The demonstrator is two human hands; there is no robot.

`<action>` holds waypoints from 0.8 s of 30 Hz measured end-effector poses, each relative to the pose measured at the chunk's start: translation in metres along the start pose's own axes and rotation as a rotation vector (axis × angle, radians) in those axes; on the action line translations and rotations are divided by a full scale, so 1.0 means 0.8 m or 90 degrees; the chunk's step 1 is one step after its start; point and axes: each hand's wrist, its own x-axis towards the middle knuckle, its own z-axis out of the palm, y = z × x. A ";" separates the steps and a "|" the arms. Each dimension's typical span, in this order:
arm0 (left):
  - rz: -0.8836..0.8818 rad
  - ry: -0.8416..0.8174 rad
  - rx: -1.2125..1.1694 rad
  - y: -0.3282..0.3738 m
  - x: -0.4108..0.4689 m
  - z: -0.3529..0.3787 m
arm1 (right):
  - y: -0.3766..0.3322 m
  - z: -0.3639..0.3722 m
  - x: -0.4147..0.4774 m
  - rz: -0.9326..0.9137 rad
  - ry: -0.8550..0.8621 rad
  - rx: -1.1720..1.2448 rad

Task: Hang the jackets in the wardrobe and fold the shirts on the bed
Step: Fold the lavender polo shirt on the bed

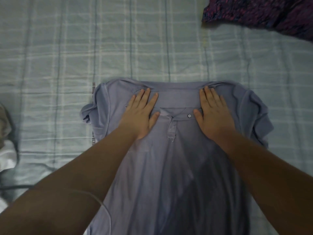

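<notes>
you have both hands flat on the lilac polo shirt (169, 167), which lies front-up on the bed (50, 65) with its collar (177, 97) pointing away from you. the lower part of the shirt runs toward you and out of view, so i cannot tell where the hem lies.

your left hand (144, 112) is spread with straight fingers, palm down, just left of the collar. your right hand (211, 111) mirrors it just right of the collar. neither pinches any cloth. they press, and the fabric puckers a little at the fingertips of both. this looks like a smoothing and pinning hold. with the shoulders weighted on both sides, the collar sits square and the button (189, 115) and the open placket (171, 131) stay centred between your thumbs.

the left sleeve (88, 114) is bunched at the shirt's side, and the right sleeve (259, 116) is rumpled too. my guess is that the folding proper has hardly begun and the sleeves need flattening before they go inward.

a purple patterned cloth (262, 11) lies toward the far right corner of the bed, well apart from the shirt. pale garments (6, 141) are heaped at the left edge of the view. i cannot tell whether those are shirts or jackets.
</notes>
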 end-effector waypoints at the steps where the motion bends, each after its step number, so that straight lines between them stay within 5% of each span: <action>1: 0.003 -0.003 -0.016 0.001 -0.001 -0.005 | -0.002 -0.005 -0.001 0.001 -0.004 0.007; 7: 0.036 0.031 -0.103 0.019 -0.079 -0.022 | -0.011 -0.027 -0.068 -0.003 0.048 0.068; 18: -0.097 -0.041 -0.175 0.033 -0.407 0.041 | -0.034 -0.003 -0.415 0.128 -0.099 0.168; 24: -0.386 0.016 -0.286 0.059 -0.525 0.065 | -0.065 -0.009 -0.514 0.526 -0.070 0.297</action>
